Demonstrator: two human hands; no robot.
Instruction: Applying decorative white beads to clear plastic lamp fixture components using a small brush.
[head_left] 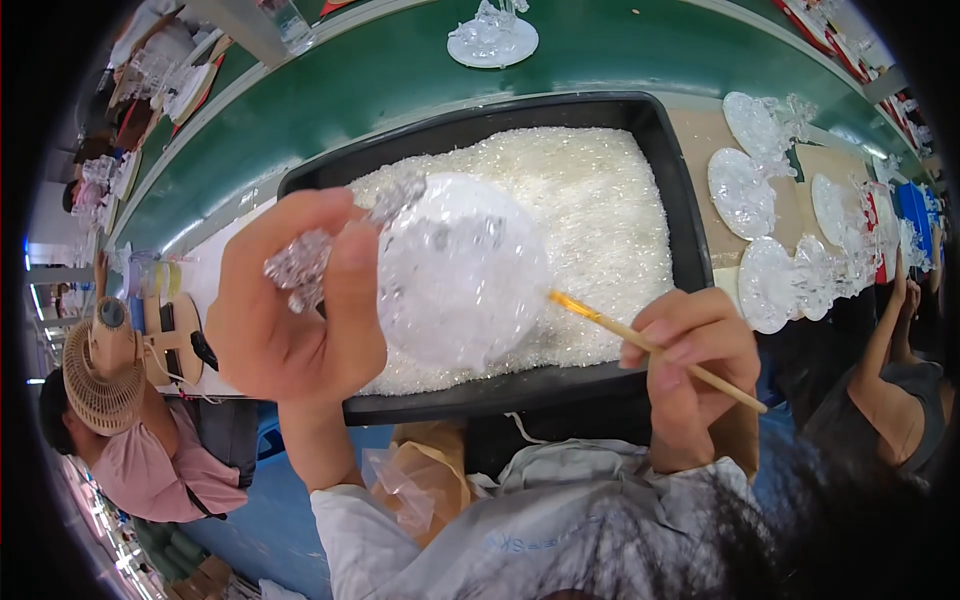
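In the head view, the left grip (300, 310), a bare hand, is closed down to a narrow gap, thumb and curled fingers pinching a clear, glinting figure (298, 265). A white disc (462, 285) reaches out to the right of those fingers, its round face turned up toward the camera; the figure comes up against its left edge, but the hand hides how the 2 join. Greyish, glassy flecks show on the upper part of that face. The disc is held up over a black tray (688, 230) filled with sparkling white granules (600, 200).

The right grip (692, 360) is drawn together on a thin brush (715, 380), its pale wooden handle pinched between thumb and fingers, with the rear end sticking out below. The yellow bristles point left, right beside the disc's right edge; whether they touch it cannot be told.

The tray rests on a green surface (400, 85). Past its far rim stands a similar piece (492, 42) with a round white base. To the right, at least 4 more clear pieces (766, 285) sit close together, some on brown board (706, 150). A person in pink (150, 465) sits at the left.
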